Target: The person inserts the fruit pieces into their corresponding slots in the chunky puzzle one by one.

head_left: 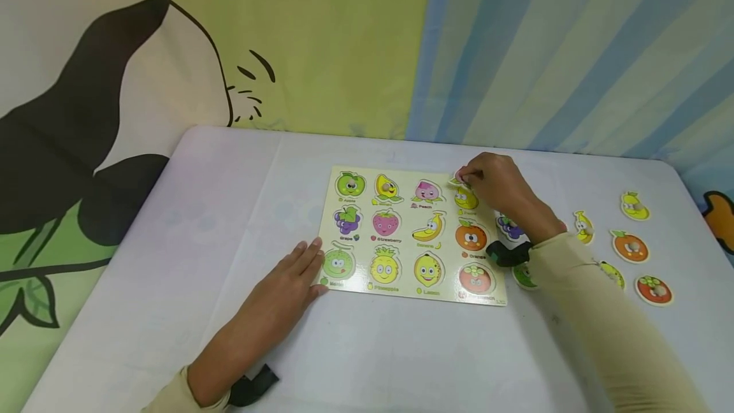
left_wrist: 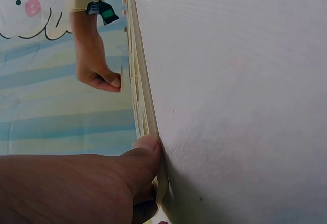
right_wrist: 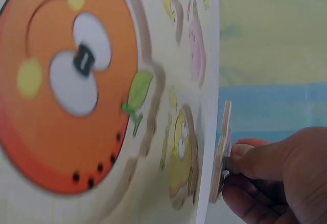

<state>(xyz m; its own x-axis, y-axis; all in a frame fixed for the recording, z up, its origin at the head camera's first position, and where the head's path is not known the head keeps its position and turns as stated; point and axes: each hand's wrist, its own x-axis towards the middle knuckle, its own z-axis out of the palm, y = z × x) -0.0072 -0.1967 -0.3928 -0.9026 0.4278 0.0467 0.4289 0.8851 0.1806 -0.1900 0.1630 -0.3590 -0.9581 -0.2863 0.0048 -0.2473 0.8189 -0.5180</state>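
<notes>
A fruit puzzle board [head_left: 400, 210] lies flat on the table, its printed fruit recesses in rows. My left hand [head_left: 289, 289] rests at its lower left corner, fingers straight along the side; the thumb [left_wrist: 145, 150] touches the board's edge in the left wrist view. Over the upper right corner, my right hand [head_left: 500, 185] pinches a pink puzzle piece with green leaves, a peach by its look [head_left: 457, 178], by its knob between thumb and fingertips. Seen edge-on in the right wrist view, that wooden piece [right_wrist: 220, 152] is beside the board's edge, near the pear recess [right_wrist: 181, 157].
Right of the board lie several loose knobbed pieces, among them a banana [head_left: 583, 227], an orange [head_left: 629, 247], a pear [head_left: 634, 207] and a red tomato-like piece [head_left: 654, 290]. The grape piece [head_left: 508, 228] is partly under the right wrist. A printed curtain [head_left: 344, 50] hangs behind the table.
</notes>
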